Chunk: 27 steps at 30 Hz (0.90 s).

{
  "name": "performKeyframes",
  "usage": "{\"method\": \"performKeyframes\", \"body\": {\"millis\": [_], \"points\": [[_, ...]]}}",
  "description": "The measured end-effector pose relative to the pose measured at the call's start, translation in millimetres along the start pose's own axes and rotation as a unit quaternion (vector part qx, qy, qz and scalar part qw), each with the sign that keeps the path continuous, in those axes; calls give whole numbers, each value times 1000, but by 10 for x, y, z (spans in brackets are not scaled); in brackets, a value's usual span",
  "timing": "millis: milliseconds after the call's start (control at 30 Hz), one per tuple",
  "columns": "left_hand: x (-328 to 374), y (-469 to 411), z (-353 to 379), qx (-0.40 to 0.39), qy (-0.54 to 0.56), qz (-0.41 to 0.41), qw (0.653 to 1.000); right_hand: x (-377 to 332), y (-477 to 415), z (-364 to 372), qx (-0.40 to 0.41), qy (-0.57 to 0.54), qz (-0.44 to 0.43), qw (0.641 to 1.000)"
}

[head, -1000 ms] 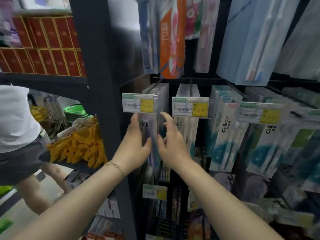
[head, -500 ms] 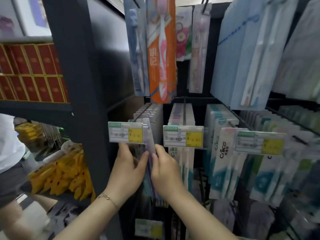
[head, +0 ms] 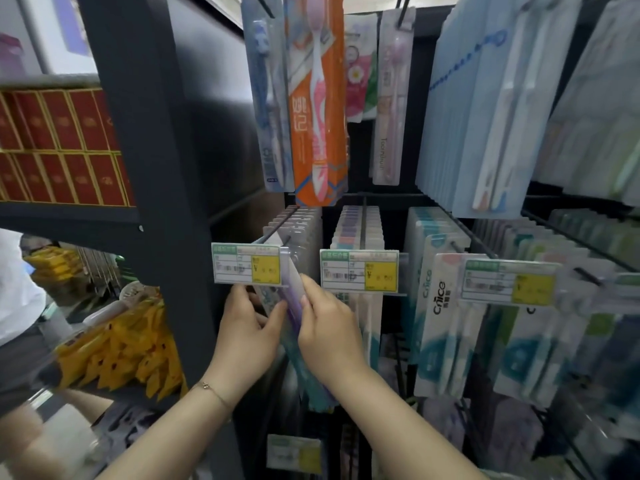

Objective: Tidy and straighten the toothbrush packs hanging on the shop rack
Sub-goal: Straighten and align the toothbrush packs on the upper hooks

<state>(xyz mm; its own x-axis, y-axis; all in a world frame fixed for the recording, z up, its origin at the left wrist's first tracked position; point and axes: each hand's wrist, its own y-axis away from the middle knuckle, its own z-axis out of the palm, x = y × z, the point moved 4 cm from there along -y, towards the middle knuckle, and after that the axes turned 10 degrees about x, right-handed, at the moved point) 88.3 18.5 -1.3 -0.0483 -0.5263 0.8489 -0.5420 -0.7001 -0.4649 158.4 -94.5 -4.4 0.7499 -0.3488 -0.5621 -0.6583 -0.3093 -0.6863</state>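
Purple-tinted front pack (head: 293, 299) now sits edge-on between both hands, on the leftmost hook (head: 277, 230) of the middle row; a second ago it faced outward under the price tag (head: 246, 268). The hands have also dropped from tag level to just below it. Judgement: pack is being turned or squared against the row behind, so this hook is mid-tidy, not finished.

Left hand (head: 247, 336): fingers curled, narrow, thumb pressing the pack's left face; fingertips partly hidden behind it. Right hand (head: 329, 336): fingers closed against the pack's right face, index tip near its top edge. Pack pinched between the two.

Neighbouring hooks to the right look orderly; Cnice packs (head: 440, 327) hang slightly fanned.
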Motion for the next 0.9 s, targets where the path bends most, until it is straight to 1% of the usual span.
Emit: {"method": "performKeyframes", "body": {"millis": [100, 233, 333, 467, 533, 700, 800, 900], "points": [[-41, 50, 5, -6, 41, -67, 997, -51, -24, -66, -33, 20, -4, 999], [-147, 152, 28, -1, 100, -169, 981, -100, -20, -125, -84, 56, 2, 995], [-195, 243, 41, -12, 131, -201, 971, -97, 30, -177, -92, 58, 18, 994], [-172, 344, 65, -47, 154, -228, 960, -43, 114, -306, -72, 50, 39, 995], [-154, 377, 72, -55, 155, -228, 960, -7, 153, -368, -71, 44, 51, 995], [-88, 508, 104, -70, 179, -195, 962, 82, 290, -529, -85, 25, 71, 994], [10, 628, 136, -90, 201, -151, 964, 177, 388, -655, -74, -8, 84, 994], [140, 750, 208, -115, 216, -96, 965, 330, 490, -817, -40, -52, 110, 992]]}}
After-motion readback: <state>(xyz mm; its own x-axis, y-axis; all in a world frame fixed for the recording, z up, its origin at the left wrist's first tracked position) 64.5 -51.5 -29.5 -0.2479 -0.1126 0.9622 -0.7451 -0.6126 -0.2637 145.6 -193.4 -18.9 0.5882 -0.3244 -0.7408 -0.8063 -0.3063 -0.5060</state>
